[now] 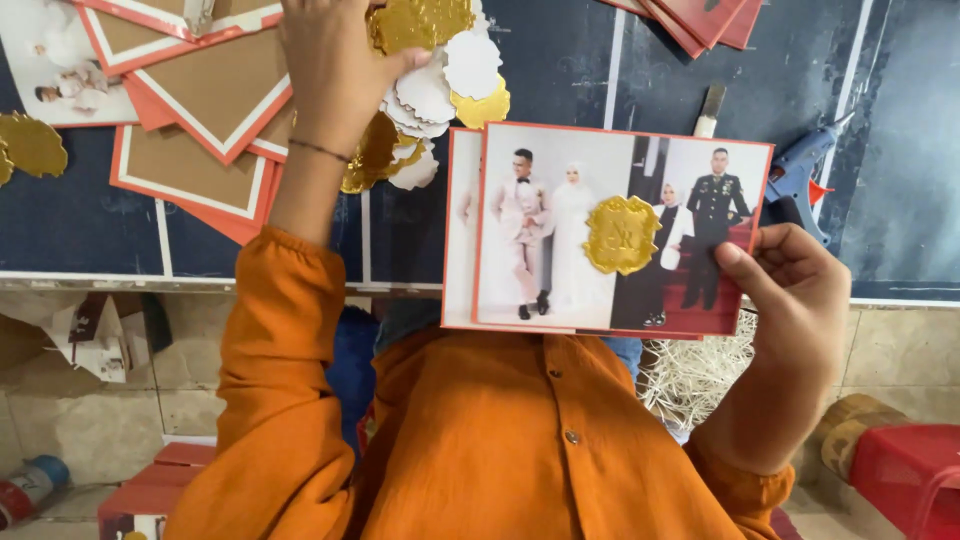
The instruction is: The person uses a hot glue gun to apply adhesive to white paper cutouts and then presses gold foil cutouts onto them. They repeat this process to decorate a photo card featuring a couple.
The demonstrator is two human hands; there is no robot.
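Note:
My right hand (792, 300) holds a small stack of orange-bordered photo cards (560, 200) by their right edge, upright in front of my chest. The top card shows people in formal dress and carries a round gold seal (622, 235) at its middle. My left hand (335, 65) reaches to a pile of gold and white scalloped seals (450, 75) on the dark blue table (560, 60). Its thumb presses a gold seal (425, 20) at the top of the pile. The fingertips are cut off by the frame's top edge.
Brown cards with orange borders (210, 90) lie stacked at the upper left, beside a loose photo (55, 70) and another gold seal (30, 145). Red cards (705, 20) sit at the top right. A blue glue gun (800, 170) lies right of the photos. Pale straw filler (700, 370) and a red stool (910, 470) are below.

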